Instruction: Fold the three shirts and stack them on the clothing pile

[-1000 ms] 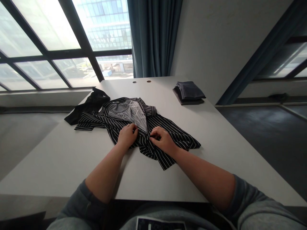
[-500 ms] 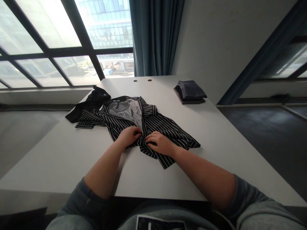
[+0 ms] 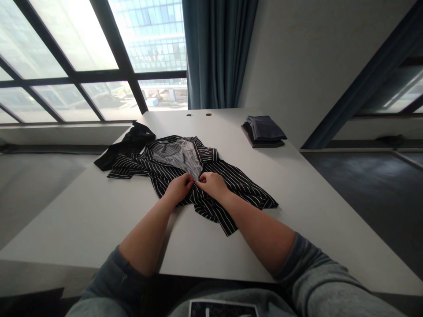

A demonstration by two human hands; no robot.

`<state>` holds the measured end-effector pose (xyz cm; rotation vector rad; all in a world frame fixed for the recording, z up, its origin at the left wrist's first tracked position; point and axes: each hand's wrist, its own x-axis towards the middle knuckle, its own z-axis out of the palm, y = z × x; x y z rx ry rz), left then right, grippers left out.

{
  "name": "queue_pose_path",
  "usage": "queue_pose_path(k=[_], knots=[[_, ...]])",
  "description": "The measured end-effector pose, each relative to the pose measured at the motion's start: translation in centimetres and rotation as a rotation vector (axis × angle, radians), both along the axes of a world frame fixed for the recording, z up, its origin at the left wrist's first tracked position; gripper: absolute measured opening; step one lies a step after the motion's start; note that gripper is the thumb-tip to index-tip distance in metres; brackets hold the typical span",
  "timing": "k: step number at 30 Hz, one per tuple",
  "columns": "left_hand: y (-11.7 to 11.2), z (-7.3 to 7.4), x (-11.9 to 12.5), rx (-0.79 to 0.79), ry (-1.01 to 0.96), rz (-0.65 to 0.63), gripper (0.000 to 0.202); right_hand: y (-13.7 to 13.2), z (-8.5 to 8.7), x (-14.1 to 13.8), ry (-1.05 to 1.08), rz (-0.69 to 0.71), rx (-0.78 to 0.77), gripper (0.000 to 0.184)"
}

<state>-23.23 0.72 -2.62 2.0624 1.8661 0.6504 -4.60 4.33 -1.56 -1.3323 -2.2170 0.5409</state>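
Observation:
A black shirt with white stripes (image 3: 238, 181) lies spread on the white table (image 3: 211, 253), its collar end away from me and its pale inside showing at the open front. My left hand (image 3: 179, 188) pinches the shirt's front edge near the middle. Close against it, my right hand (image 3: 213, 184) is closed on the opposite front edge, the fingertips of both hands nearly meeting. Whatever small part sits between the fingertips is too small to make out.
A black garment (image 3: 132, 141) lies at the table's left edge, partly touching the striped shirt's sleeve. Folded dark clothes (image 3: 265, 130) are stacked at the far right. Beyond the table stand a blue curtain (image 3: 216, 57) and large windows (image 3: 158, 39).
My right hand has moved left and slightly away from me, up to my left hand, and its fingers have closed on the shirt's front. My left hand stays nearly in place.

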Motion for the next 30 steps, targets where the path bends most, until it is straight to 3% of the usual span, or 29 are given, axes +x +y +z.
queue_pose_path(k=[5,8,11,21,25,30], knots=[[0.0,-0.1,0.2,-0.02,-0.016,0.016,0.01,0.8,-1.7,-0.4,-0.05,-0.048,-0.012,0.021],[0.0,-0.2,0.2,-0.036,0.009,0.018,0.007,0.9,-2.2,-0.6,-0.073,-0.04,0.018,0.016],[0.1,-0.3,0.1,-0.056,0.007,0.006,0.008,0.8,-2.3,-0.5,-0.077,-0.02,0.027,0.01],[0.0,0.0,0.2,-0.055,0.077,0.026,0.011,0.7,-2.4,-0.5,-0.075,-0.039,0.035,0.029],[0.0,0.2,0.2,-0.045,0.07,0.018,0.011,0.7,-2.7,-0.7,-0.113,-0.04,0.067,0.011],[-0.1,0.1,0.1,-0.07,0.043,-0.041,0.007,1.0,-2.9,-0.4,0.014,-0.017,0.044,0.011]])
